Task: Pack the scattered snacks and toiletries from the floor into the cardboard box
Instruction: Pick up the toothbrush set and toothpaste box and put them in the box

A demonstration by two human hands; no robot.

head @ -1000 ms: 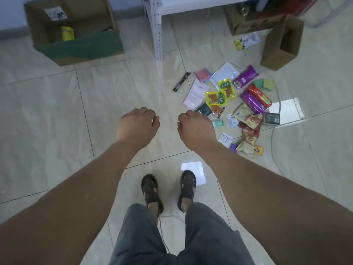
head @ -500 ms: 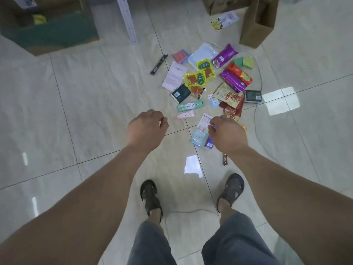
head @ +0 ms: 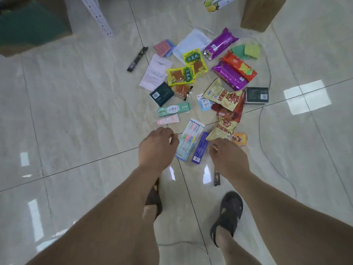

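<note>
Snacks and toiletries lie scattered on the tiled floor ahead of my feet. Nearest are a toothbrush pack (head: 189, 142) and a slim purple pack (head: 200, 147), lying between my hands. My left hand (head: 157, 148) hovers just left of the toothbrush pack, fingers loosely curled, holding nothing. My right hand (head: 227, 157) hangs just below a yellow snack bag (head: 223, 131), also holding nothing. Further off lie a green toothpaste box (head: 174, 109), a pink tube (head: 168, 119) and purple snack packs (head: 229, 76). The cardboard box (head: 19, 49) is only partly in view at the top left.
A white shelf leg (head: 97, 16) stands near the box. A brown paper bag (head: 259, 12) sits at the top right. A thin cable (head: 263, 119) runs along the floor to the right of the pile. A small dark stick (head: 216, 177) lies by my right foot.
I have stepped closer to the pile and my view has tipped down, so the box has slid mostly out of view. Both hands have dropped toward the nearest items.
</note>
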